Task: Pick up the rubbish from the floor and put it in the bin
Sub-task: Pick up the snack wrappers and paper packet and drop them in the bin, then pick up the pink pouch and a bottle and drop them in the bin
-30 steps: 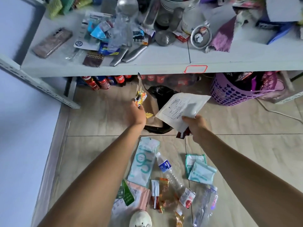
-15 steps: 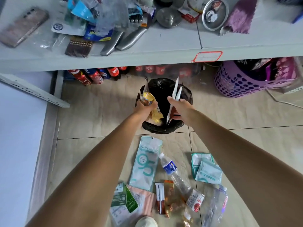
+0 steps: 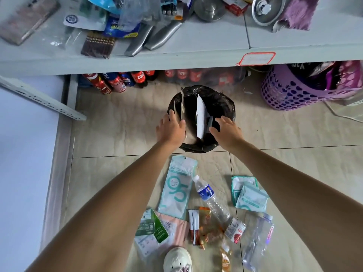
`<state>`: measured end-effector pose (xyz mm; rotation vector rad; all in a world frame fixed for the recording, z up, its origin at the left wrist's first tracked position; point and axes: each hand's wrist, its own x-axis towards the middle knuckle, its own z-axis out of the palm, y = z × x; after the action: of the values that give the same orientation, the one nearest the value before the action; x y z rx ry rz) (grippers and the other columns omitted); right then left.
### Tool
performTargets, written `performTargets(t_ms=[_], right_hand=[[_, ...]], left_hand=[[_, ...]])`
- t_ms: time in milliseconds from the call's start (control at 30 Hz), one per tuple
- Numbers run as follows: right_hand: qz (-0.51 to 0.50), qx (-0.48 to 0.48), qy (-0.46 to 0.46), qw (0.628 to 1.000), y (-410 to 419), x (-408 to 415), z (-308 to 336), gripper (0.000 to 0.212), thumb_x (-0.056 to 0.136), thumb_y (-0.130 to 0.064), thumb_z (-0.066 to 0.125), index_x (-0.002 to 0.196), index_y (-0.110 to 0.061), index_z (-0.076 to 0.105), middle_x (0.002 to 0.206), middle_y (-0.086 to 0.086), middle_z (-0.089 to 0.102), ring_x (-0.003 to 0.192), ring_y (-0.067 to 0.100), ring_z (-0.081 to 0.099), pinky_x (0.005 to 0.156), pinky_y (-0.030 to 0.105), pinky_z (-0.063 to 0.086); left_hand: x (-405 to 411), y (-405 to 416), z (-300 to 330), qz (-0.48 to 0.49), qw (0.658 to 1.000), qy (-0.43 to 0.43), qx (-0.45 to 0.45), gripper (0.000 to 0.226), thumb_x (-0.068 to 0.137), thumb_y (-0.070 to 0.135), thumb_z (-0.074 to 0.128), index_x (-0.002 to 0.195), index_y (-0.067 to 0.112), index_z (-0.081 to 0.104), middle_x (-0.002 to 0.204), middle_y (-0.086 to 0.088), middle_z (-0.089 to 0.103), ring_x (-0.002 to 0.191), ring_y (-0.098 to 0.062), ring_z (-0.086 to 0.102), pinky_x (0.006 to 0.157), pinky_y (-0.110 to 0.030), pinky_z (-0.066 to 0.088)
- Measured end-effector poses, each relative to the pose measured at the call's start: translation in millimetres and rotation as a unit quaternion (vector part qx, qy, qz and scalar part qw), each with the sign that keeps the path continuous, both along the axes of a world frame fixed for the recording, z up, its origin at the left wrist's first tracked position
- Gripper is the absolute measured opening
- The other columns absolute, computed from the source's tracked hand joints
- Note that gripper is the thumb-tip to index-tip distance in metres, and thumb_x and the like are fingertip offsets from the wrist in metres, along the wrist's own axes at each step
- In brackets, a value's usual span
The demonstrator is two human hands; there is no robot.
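Both hands let go over the bin

The left hand (image 3: 170, 127) and right hand (image 3: 225, 129) now spread empty; the white paper (image 3: 201, 116) and wrapper (image 3: 181, 104) stand inside the bin (image 3: 225, 103), mid-frame.

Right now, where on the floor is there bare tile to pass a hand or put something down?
Bare tile lies left of the bin, toward the white wall, and right of it below the purple basket. Crowded: litter between the arms, from the mask packet to the clear bottle.
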<state>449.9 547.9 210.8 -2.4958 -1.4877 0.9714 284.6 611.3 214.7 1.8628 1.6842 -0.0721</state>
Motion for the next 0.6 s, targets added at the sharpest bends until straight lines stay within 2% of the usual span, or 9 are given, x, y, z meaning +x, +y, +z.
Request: performTargets(t_ms=[67,167,333,467,600], right_hand=[[0.037,0.01,-0.034,0.999,-10,1,2,0.055,0.094,-0.039,0.042,0.144,-0.015,0.036,0.156,0.008,0.028,0.143,0.026,0.025,0.113,0.041,0.023],[0.084,0.001,-0.07,0.994,-28,1,5,0.055,0.094,-0.039,0.043,0.143,-0.015,0.037,0.156,0.01,0.027,0.143,0.026,0.024,0.115,0.041,0.019],[0.132,-0.004,-0.08,0.988,-75,-7,9,0.055,0.093,-0.039,0.046,0.143,-0.016,0.037,0.155,0.009,0.03,0.142,0.026,0.026,0.117,0.044,0.017],[0.133,-0.021,-0.052,0.989,-126,-21,-1,0.055,0.092,-0.038,0.05,0.142,-0.018,0.039,0.154,0.008,0.033,0.14,0.027,0.031,0.115,0.043,0.02],[0.139,-0.036,-0.036,0.989,-182,-35,-26,0.055,0.091,-0.038,0.052,0.142,-0.018,0.04,0.151,0.008,0.037,0.138,0.027,0.034,0.114,0.042,0.022]], left_hand=[[-12,-13,6,-0.048,0.997,-0.006,0.058,0.056,0.096,0.033,0.037,0.146,0.008,0.028,0.148,-0.014,0.039,0.132,-0.033,0.039,0.104,-0.046,0.036],[-31,-33,12,-0.11,0.991,0.012,0.081,0.052,0.096,0.03,0.038,0.143,0.01,0.033,0.144,-0.012,0.044,0.128,-0.032,0.044,0.096,-0.045,0.042],[-64,-81,13,-0.159,0.981,0.072,0.087,0.051,0.096,0.031,0.036,0.144,0.012,0.034,0.145,-0.009,0.044,0.132,-0.027,0.042,0.1,-0.042,0.041],[-83,-133,10,-0.149,0.983,0.088,0.062,0.05,0.098,0.03,0.034,0.145,0.014,0.034,0.151,-0.009,0.039,0.138,-0.024,0.037,0.108,-0.041,0.035],[-98,-186,-9,-0.114,0.988,0.102,0.031,0.049,0.098,0.03,0.033,0.144,0.014,0.034,0.147,-0.01,0.044,0.133,-0.028,0.042,0.104,-0.043,0.039]])
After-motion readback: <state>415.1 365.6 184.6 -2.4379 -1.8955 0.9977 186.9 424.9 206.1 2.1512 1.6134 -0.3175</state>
